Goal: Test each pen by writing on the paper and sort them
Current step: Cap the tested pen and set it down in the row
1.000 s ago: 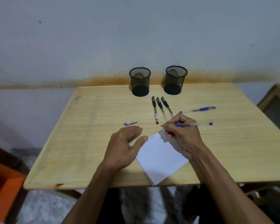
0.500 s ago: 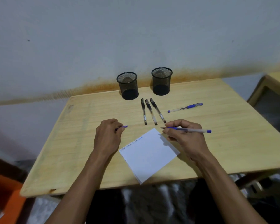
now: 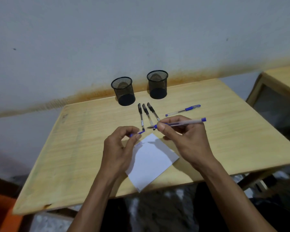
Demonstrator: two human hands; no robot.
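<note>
My right hand holds an uncapped blue pen level above the table, tip pointing left. My left hand pinches the small blue pen cap, its open end a short gap from the pen tip. Under both hands lies a white sheet of paper with faint blue marks near its top left edge. Three black pens lie side by side behind the paper. Another capped blue pen rests to their right. Two black mesh pen cups, left and right, stand at the back.
The wooden table has its front edge close to my body. A second wooden table stands at the far right. Something orange sits low at the left. The wall runs right behind the cups.
My right hand lifted the blue pen off the paper. My left hand left the paper, picked the blue cap up from the table and brought it toward the pen tip.
</note>
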